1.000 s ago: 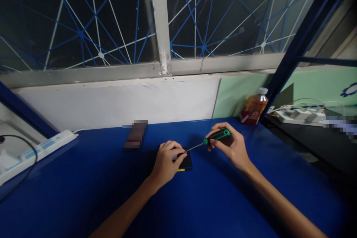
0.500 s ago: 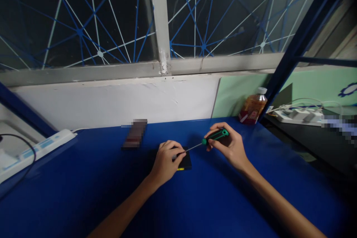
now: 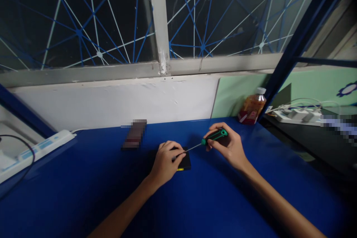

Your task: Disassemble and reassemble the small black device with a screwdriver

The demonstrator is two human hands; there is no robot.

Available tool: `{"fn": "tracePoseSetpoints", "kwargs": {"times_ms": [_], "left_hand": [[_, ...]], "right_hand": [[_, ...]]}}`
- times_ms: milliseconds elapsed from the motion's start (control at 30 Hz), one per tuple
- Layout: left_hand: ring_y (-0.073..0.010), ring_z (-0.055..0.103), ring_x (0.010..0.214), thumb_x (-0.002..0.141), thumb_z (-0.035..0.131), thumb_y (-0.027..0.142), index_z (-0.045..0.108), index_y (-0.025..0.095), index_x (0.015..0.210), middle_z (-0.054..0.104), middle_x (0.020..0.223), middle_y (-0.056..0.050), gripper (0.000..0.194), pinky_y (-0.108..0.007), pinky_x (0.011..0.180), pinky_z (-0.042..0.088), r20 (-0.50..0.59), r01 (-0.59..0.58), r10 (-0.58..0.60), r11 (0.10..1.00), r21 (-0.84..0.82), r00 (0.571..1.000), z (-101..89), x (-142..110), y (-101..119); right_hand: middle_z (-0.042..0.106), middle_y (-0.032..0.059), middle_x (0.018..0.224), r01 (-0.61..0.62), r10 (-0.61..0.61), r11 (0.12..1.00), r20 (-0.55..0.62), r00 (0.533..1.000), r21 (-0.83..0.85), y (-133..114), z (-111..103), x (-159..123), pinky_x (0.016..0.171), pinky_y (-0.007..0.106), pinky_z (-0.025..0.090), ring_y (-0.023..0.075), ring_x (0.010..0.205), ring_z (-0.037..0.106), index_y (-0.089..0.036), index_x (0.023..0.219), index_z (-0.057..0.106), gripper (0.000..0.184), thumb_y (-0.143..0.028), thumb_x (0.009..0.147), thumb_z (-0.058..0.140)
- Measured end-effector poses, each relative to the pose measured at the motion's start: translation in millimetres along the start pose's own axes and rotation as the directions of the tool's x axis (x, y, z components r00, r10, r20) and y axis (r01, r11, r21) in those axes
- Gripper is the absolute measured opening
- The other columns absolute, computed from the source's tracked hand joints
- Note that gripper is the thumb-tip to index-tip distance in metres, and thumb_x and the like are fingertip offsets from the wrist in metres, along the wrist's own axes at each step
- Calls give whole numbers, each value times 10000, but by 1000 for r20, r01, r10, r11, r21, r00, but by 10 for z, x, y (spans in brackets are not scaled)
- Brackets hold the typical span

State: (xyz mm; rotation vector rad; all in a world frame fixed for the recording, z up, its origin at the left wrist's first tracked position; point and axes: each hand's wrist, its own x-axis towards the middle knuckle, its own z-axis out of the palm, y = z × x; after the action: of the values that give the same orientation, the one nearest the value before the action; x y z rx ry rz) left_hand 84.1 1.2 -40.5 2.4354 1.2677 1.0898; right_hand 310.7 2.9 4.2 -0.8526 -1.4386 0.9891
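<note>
My right hand [image 3: 226, 144] is closed around the green and black handle of a screwdriver [image 3: 218, 136]. The thin metal shaft slants down to the left, and its tip ends at the fingertips of my left hand [image 3: 169, 160]. There the left thumb and fingers are pinched together; whatever small thing they hold, if any, is hidden. Beneath the left hand lies a flat black box [image 3: 186, 163] with a yellow mark on its front edge. The hand covers much of its left part.
On the blue table [image 3: 195, 208], a dark, blurred-out rectangular object [image 3: 135, 135] lies at the back left. A white power strip [image 3: 52, 145] runs along the left side. A drink bottle [image 3: 253, 107] stands at the back right, near another power strip [image 3: 301, 115] with cables.
</note>
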Motion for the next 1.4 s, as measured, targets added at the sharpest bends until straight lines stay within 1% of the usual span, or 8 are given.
{"fn": "tracePoseSetpoints", "kwargs": {"times_ms": [267,467,533,667,800,967,1233,1400], "left_hand": [[-201,578,920,872,593,167,702,240,872,661,935,-18,131,-399,843,409,41,-28,27,999,29,999,-37,9,31],[-234,564,1003,863,606,261,677,262,1029,652,1023,-38,180,-425,866,409,13,-4,2,992,124,1000,-50,2,88],[-252,565,1019,834,641,365,655,257,1081,649,1065,-53,269,-436,868,412,40,4,-10,989,149,999,-60,3,106],[-318,561,1049,626,724,641,597,218,1184,639,1142,-109,712,-476,865,415,165,-43,13,983,180,986,-80,-6,116],[-321,564,1058,648,750,570,556,220,1236,628,1184,-109,712,-480,867,418,214,-66,21,976,208,977,-75,-26,103],[-310,570,1057,678,752,525,576,228,1214,633,1174,-96,637,-478,867,426,175,-68,37,983,172,984,-74,-20,82],[-296,574,1086,730,707,533,561,244,1245,612,1222,-102,608,-480,889,446,-4,-16,17,995,99,1000,-194,52,17],[-309,582,1078,742,697,527,568,245,1237,620,1208,-115,584,-505,870,462,-57,1,3,997,71,998,-235,72,21]], "right_hand": [[656,34,822,-28,28,999,5,1000,25,-15,-19,7,528,322,524,153,525,627,-205,974,470,302,-222,759,681],[665,28,804,-25,26,998,-12,1000,53,-37,-26,28,520,321,530,156,518,631,-210,955,479,300,-216,741,688],[666,25,798,-17,18,998,-18,1000,56,-53,-36,32,517,320,531,156,516,630,-212,950,481,299,-218,738,691],[671,27,788,-13,14,999,-31,999,40,-90,-72,43,512,322,530,159,508,627,-211,943,485,302,-236,734,702],[680,38,791,-10,10,1000,-51,999,2,-110,-119,56,509,326,522,170,508,633,-210,941,484,311,-260,733,710],[685,26,791,17,-16,1000,-78,997,6,-125,-172,73,513,329,513,175,509,636,-226,941,498,285,-251,748,706],[687,30,815,34,-29,998,-110,993,43,-182,-225,60,527,342,514,184,517,643,-236,951,505,264,-237,762,689],[686,38,807,23,-18,999,-98,995,47,-158,-185,42,521,349,521,185,512,643,-226,973,494,290,-242,749,678]]}}
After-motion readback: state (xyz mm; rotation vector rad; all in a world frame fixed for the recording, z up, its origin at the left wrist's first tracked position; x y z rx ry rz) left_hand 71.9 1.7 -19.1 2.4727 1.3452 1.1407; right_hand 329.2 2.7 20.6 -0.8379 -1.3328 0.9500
